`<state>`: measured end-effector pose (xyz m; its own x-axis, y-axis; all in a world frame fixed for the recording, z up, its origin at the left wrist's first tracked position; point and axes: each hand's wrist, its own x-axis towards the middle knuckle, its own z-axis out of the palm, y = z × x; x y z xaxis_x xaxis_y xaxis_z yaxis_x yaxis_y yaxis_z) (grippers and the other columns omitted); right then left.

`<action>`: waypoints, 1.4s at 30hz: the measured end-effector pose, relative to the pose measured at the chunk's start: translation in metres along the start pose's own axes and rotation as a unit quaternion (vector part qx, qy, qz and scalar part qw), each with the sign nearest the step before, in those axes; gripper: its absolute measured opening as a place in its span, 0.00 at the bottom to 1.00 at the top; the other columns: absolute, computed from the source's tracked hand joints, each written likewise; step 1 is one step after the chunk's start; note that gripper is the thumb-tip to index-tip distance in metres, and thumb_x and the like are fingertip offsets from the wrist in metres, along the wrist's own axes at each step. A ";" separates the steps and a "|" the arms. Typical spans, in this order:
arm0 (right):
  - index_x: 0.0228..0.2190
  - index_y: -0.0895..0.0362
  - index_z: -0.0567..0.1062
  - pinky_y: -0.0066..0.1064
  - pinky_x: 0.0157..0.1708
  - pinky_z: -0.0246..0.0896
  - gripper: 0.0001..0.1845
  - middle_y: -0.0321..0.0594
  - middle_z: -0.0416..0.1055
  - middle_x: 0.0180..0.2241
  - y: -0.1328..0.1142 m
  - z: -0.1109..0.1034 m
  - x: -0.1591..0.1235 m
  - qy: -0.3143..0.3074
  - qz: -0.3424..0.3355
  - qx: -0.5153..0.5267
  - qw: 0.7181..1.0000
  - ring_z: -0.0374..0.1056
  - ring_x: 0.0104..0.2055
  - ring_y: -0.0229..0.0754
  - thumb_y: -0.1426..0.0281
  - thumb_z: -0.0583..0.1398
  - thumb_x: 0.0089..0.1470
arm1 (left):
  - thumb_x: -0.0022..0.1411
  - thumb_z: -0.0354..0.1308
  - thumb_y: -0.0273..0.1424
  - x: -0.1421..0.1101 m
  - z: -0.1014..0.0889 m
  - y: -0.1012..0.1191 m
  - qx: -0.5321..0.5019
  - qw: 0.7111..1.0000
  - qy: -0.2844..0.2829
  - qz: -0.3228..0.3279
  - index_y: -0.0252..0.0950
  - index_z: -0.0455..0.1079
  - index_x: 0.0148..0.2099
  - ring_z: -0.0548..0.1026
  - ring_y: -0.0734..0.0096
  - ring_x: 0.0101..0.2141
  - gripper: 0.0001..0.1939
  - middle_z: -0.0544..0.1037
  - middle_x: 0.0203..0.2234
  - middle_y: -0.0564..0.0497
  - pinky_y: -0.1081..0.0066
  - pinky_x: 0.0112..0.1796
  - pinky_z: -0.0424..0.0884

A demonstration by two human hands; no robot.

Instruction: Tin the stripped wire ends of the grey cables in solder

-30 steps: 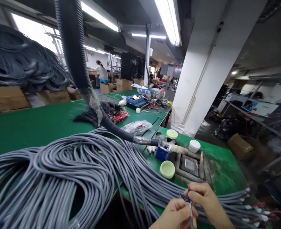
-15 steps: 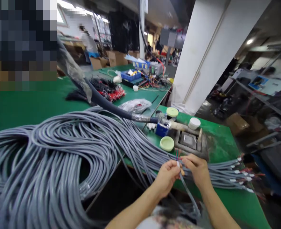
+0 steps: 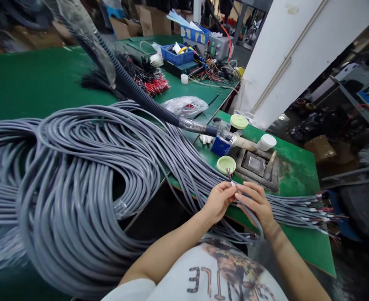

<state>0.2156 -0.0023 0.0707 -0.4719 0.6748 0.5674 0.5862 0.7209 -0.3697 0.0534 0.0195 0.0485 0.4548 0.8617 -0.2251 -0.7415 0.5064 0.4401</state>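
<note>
My left hand [image 3: 219, 200] and my right hand [image 3: 255, 202] meet over the near edge of a small green bench [image 3: 292, 175], both pinched on the stripped end of one grey cable [image 3: 248, 215]. Thin coloured wires [image 3: 228, 173] stick up from that end between my fingertips. The cable curves down from my right hand toward my lap. Beneath my hands lies a big bundle of grey cables [image 3: 77, 175], whose stripped ends [image 3: 320, 211] fan out to the right.
A metal solder pot [image 3: 255, 164] sits just beyond my hands, with green lids [image 3: 226, 164], a white jar [image 3: 266, 142], a blue box [image 3: 220, 145] and a black corrugated hose [image 3: 146, 98]. Farther back are red-black wire bunches [image 3: 146, 79], a plastic bag [image 3: 186, 105], a blue tray [image 3: 178, 53]. A white pillar [image 3: 291, 54] stands right.
The view has tipped downward, so my arms and shirt now show. My hands stay pinched on the cable end, which now sits closer to the green lid.
</note>
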 end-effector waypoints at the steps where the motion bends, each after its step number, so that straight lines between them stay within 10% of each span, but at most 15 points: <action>1: 0.54 0.45 0.70 0.47 0.51 0.67 0.28 0.40 0.70 0.54 0.001 0.002 0.003 0.008 -0.003 0.002 1.000 0.61 0.58 0.50 0.77 0.62 0.53 | 0.48 0.70 0.35 0.001 0.001 0.000 -0.005 1.000 0.001 -0.001 0.31 0.68 0.30 0.70 0.79 0.24 0.15 0.74 0.24 0.54 0.76 0.28 0.65; 14: 0.47 0.49 0.76 0.56 0.49 0.65 0.19 0.41 0.77 0.45 0.005 0.010 0.011 0.150 0.077 0.132 0.977 0.68 0.53 0.54 0.77 0.59 0.54 | 0.48 0.70 0.33 0.009 -0.004 0.021 0.009 0.998 0.058 0.031 0.31 0.73 0.36 0.69 0.83 0.21 0.15 0.78 0.26 0.51 0.78 0.27 0.65; 34: 0.42 0.50 0.78 0.45 0.45 0.67 0.14 0.41 0.76 0.42 0.011 -0.007 0.039 0.151 0.137 0.016 0.979 0.70 0.46 0.48 0.75 0.59 0.55 | 0.52 0.66 0.34 0.000 -0.009 0.014 0.056 0.996 0.068 0.033 0.33 0.75 0.40 0.69 0.82 0.23 0.13 0.78 0.28 0.50 0.80 0.26 0.64; 42: 0.34 0.52 0.79 0.37 0.42 0.65 0.10 0.39 0.76 0.35 0.056 -0.007 0.091 0.069 0.195 -0.054 0.977 0.71 0.38 0.43 0.63 0.59 0.58 | 0.58 0.61 0.33 -0.032 -0.040 0.022 0.406 0.870 0.109 0.258 0.36 0.77 0.36 0.73 0.71 0.31 0.07 0.77 0.28 0.49 0.71 0.36 0.68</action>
<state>0.2101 0.0988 0.1065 -0.1101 0.8611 0.4964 0.7728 0.3883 -0.5021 0.0023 0.0046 0.0303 -0.0049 0.9979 0.0651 -0.1859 -0.0649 0.9804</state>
